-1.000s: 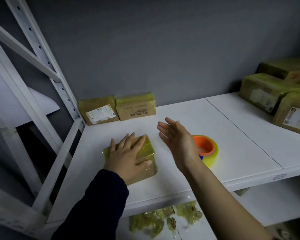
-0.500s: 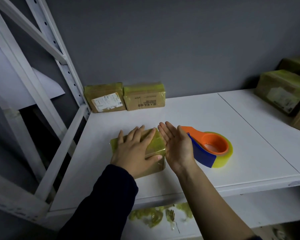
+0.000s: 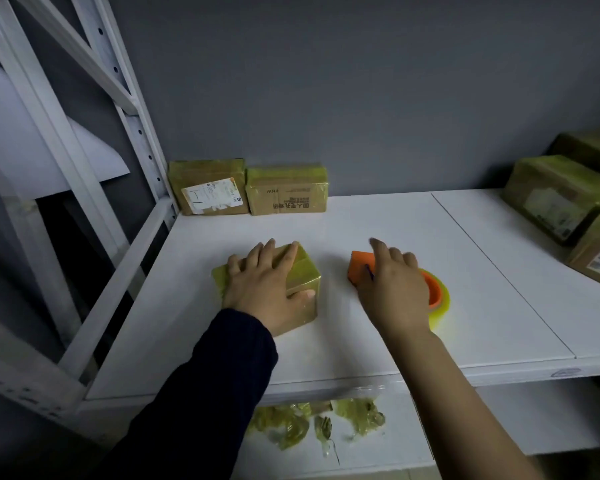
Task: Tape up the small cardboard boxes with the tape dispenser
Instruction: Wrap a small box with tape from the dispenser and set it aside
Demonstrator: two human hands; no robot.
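Observation:
A small cardboard box (image 3: pixel 303 271) wrapped in yellowish tape sits on the white shelf board (image 3: pixel 395 216). My left hand (image 3: pixel 264 289) lies flat on its top, fingers straight and thumb against the front face. To its right lies the tape dispenser (image 3: pixel 361 266), with an orange body and a yellowish tape roll (image 3: pixel 442 304). My right hand (image 3: pixel 392 289) covers the dispenser's middle from above. Its index finger points forward and the other fingers curl down over the body.
Two taped boxes (image 3: pixel 208 188) (image 3: pixel 286 190) stand against the grey back wall. Several larger taped boxes (image 3: pixel 551 195) are stacked at the right. Crumpled tape scraps (image 3: pixel 291 424) lie on the lower shelf. The white rack upright (image 3: pixel 132 133) borders the left side.
My right hand has left the box's right side and moved right onto the tape dispenser. My left hand stays pressed on the box.

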